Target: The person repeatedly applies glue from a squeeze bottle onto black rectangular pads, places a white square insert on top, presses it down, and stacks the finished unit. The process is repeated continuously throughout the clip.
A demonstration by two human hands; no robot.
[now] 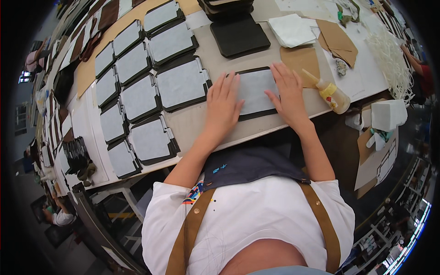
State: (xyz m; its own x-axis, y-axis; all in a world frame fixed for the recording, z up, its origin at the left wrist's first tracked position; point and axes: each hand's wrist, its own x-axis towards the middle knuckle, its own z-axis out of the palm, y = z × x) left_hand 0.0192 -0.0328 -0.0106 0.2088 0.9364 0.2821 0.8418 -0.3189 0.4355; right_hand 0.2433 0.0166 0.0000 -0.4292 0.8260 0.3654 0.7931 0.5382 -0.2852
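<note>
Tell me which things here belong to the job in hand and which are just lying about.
Likely part of the job:
grey-faced black panel between the left hand and right hand
similar panels laid out to the left
black pieces beyond the hands
perhaps the nozzle bottle

Probably just lying about:
tangled white strips
crumpled wad
white block at right

On the table, a grey-faced, black-edged rectangular panel lies between the left hand at its 9 o'clock and the right hand at its 3 o'clock. Similar grey-and-black panels lie in 3 columns towards 9 to 11. A flat black rounded-corner panel lies at 12, white sheets at 1, and a yellow-nozzled translucent bottle at 3, beyond the right hand.
</note>
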